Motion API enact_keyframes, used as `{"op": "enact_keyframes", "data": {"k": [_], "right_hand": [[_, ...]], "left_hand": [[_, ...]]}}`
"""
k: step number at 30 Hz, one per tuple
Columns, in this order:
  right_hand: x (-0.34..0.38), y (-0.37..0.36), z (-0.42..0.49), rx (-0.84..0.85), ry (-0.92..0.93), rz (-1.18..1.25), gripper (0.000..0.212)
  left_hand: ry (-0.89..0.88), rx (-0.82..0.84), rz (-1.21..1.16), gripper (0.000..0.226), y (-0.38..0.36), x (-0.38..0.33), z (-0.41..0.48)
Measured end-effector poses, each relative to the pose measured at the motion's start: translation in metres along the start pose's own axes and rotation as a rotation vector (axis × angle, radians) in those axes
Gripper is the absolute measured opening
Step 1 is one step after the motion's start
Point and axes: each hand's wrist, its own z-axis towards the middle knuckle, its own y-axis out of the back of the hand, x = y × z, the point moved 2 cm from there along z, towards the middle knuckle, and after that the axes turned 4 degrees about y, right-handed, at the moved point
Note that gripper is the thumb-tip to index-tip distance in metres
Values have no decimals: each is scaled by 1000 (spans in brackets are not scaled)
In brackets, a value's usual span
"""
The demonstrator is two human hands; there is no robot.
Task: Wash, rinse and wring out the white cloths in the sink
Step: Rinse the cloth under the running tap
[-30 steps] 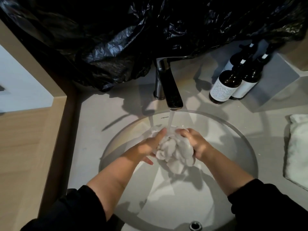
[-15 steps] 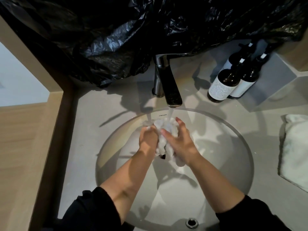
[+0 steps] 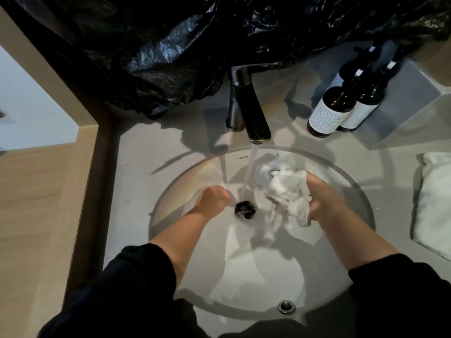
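A bunched, wet white cloth (image 3: 285, 189) hangs in the round white sink (image 3: 256, 272), to the right of the water stream. My right hand (image 3: 324, 198) grips it from the right side. My left hand (image 3: 212, 200) is apart from the cloth, left of the drain (image 3: 244, 210), with its fingers curled into a fist and nothing visible in it. Water runs from the dark faucet (image 3: 249, 111) straight down between my two hands into the drain.
Two dark pump bottles (image 3: 329, 111) stand on the counter behind the sink at the right. A folded white towel (image 3: 434, 203) lies on the counter at the far right. Crumpled black plastic (image 3: 195, 45) covers the back. A wooden ledge borders the left.
Both hands were squeezing the cloth together under the stream. Now my left hand has let go and moved left, and my right hand has carried the cloth to the right of the water.
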Motion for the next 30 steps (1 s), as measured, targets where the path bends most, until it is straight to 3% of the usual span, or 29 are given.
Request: {"op": "enact_keyframes", "data": {"k": [1, 3, 7, 22, 24, 25, 28, 30], "right_hand": [[4, 0, -1, -55, 26, -70, 10], [6, 13, 1, -123, 55, -132, 18], [-1, 31, 7, -168, 53, -122, 21], [-3, 32, 6, -203, 25, -141, 21], [-3, 27, 0, -167, 3, -165, 25], [-1, 22, -5, -160, 13, -201, 21], [2, -3, -16, -171, 102, -289, 15], [1, -28, -25, -136, 195, -305, 17]], "left_hand": [[-74, 10, 158, 11, -10, 5, 5], [-207, 8, 367, 16, -28, 12, 13], [-270, -34, 618, 31, -45, 18, 28], [-311, -14, 546, 23, -51, 24, 39], [-286, -7, 410, 19, -43, 15, 33], [-258, -11, 230, 18, -35, 7, 25], [91, 203, -495, 31, -13, -32, -1], [223, 318, -758, 41, -11, -46, -10]]}}
